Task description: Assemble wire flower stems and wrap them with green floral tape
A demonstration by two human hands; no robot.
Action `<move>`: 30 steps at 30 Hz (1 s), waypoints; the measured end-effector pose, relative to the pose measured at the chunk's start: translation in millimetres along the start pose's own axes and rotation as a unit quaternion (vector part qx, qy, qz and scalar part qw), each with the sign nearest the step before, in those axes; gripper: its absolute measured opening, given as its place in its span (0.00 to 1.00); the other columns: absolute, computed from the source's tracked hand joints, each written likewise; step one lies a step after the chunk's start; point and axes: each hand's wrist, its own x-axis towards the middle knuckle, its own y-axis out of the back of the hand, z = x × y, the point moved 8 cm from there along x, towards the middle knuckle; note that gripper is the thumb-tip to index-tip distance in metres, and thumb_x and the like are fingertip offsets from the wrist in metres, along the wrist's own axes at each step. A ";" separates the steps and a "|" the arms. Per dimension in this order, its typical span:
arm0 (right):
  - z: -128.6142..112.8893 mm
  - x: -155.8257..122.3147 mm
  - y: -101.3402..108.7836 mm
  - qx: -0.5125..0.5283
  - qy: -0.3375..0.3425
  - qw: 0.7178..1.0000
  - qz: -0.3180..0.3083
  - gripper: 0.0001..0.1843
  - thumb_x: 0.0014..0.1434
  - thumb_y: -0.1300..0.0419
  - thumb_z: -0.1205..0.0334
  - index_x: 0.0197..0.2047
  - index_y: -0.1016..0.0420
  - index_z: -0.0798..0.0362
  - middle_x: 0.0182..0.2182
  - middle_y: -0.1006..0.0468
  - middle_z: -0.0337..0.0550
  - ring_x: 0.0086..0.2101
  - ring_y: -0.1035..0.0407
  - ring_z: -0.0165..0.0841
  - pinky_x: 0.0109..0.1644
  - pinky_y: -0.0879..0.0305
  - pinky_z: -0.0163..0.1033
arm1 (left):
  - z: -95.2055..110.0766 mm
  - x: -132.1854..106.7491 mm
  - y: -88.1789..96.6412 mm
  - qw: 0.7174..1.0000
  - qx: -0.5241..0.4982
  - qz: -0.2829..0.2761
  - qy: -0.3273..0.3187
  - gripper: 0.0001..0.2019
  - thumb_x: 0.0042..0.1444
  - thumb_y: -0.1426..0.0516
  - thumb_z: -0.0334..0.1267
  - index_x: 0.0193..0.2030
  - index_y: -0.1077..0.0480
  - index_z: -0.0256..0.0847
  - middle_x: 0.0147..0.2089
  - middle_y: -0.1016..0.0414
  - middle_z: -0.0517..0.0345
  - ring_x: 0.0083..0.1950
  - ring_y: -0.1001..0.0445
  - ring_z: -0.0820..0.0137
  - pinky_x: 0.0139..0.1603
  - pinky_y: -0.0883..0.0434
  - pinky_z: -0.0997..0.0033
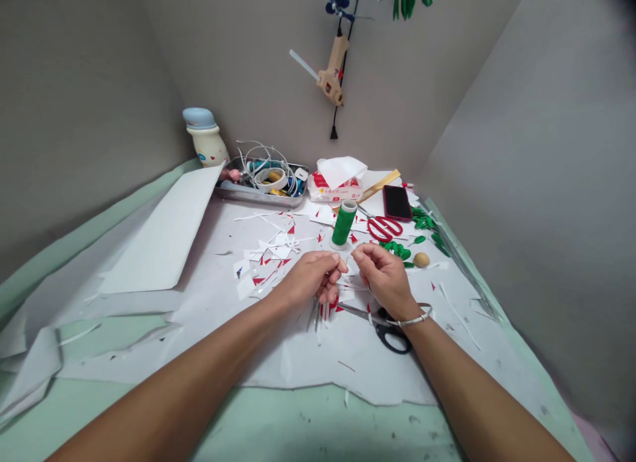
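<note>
Green spool (pixel 344 226), upright at twelve o'clock from left hand (pixel 319 274) and right hand (pixel 385 276), presumably for easy reach; hands apart, each pinched, anything held indiscernible from here.

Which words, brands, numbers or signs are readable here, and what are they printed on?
None reads clearly.
Tissue pack: printed characters, too small to read.
Glue gun: dark and red marks, too blurred to read.
Cream bottle: small coloured marks; I cannot tell whether they include letters.
</note>
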 end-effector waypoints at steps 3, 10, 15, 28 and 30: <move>-1.2 0.0 0.1 -0.001 0.009 1.000 -0.001 0.12 0.59 0.43 0.53 0.32 0.30 0.54 0.18 0.38 0.31 0.17 0.48 0.22 0.19 0.51 0.29 | -3.7 1.4 2.1 1.000 0.021 0.004 0.006 0.09 0.55 0.46 0.41 0.30 0.35 0.36 0.20 0.40 0.66 0.14 0.40 0.81 0.14 0.46 0.81; -1.4 0.7 0.0 -0.019 0.018 1.000 -0.006 0.12 0.59 0.43 0.54 0.33 0.29 0.54 0.18 0.37 0.32 0.18 0.47 0.23 0.20 0.49 0.30 | -6.9 2.9 7.1 1.000 0.012 0.025 0.007 0.10 0.57 0.49 0.40 0.27 0.36 0.37 0.19 0.41 0.66 0.14 0.39 0.80 0.14 0.47 0.80; -0.4 1.1 -0.2 -0.017 0.018 1.000 -0.005 0.11 0.59 0.43 0.54 0.34 0.29 0.54 0.18 0.38 0.31 0.18 0.47 0.23 0.21 0.49 0.30 | -4.1 3.7 11.4 0.999 0.013 0.036 -0.010 0.13 0.57 0.48 0.43 0.26 0.37 0.38 0.19 0.41 0.66 0.15 0.40 0.81 0.15 0.46 0.80; -0.2 1.3 1.8 -0.004 0.014 1.000 0.010 0.10 0.59 0.43 0.54 0.33 0.29 0.53 0.18 0.39 0.31 0.18 0.47 0.23 0.20 0.49 0.30 | 3.4 3.3 14.1 0.998 -0.053 0.022 -0.025 0.12 0.53 0.40 0.40 0.25 0.37 0.36 0.19 0.34 0.61 0.17 0.40 0.81 0.18 0.44 0.81; 0.4 1.9 2.6 -0.001 0.013 1.000 0.015 0.10 0.59 0.43 0.55 0.34 0.30 0.53 0.17 0.39 0.30 0.18 0.47 0.23 0.20 0.49 0.30 | 5.5 3.9 15.1 0.996 -0.076 0.015 -0.031 0.12 0.53 0.41 0.40 0.26 0.36 0.36 0.20 0.36 0.62 0.18 0.40 0.82 0.18 0.45 0.82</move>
